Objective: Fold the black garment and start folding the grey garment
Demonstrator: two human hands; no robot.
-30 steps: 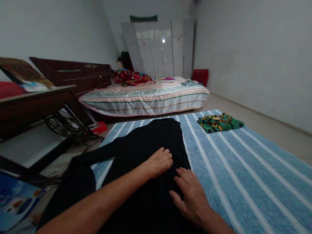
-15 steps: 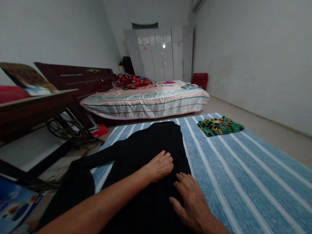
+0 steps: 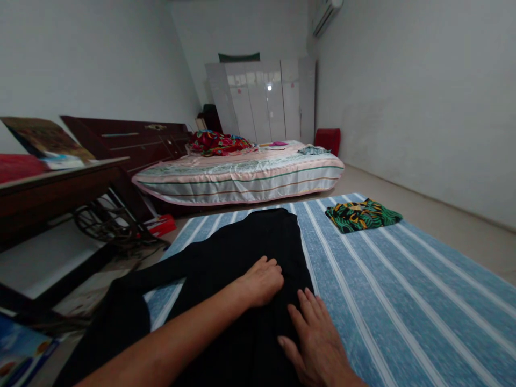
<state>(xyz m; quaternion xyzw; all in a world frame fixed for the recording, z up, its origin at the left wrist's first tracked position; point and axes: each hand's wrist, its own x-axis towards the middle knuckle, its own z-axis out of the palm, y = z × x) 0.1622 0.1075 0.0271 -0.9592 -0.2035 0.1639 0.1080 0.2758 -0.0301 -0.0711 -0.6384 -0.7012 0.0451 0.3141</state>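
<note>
A black long-sleeved top point(image 3: 237, 244) lies spread over the blue-and-white striped sheet point(image 3: 363, 301), one sleeve stretching to the left and hanging down by the edge. On its middle rests my left hand point(image 3: 262, 280), fingers curled down and closed on the cloth; the fingertips are hidden. My right hand point(image 3: 312, 338) lies just to the right and nearer to me, its fingers spread with the thumb apart, palm down at the top's right side. A folded green, black and yellow patterned garment point(image 3: 363, 215) sits at the far right of the sheet.
Beyond stands a larger bed point(image 3: 242, 180) with a red floral blanket point(image 3: 220, 142) on it. To the left is a table with a sewing-machine treadle wheel point(image 3: 94, 217). A red box point(image 3: 162, 225) lies on the floor. White wardrobes point(image 3: 258, 102) line the back.
The view has tilted up, so everything sits lower in the picture. My left hand stays curled on the top; my right hand's fingers have turned slightly, pointing more straight ahead.
</note>
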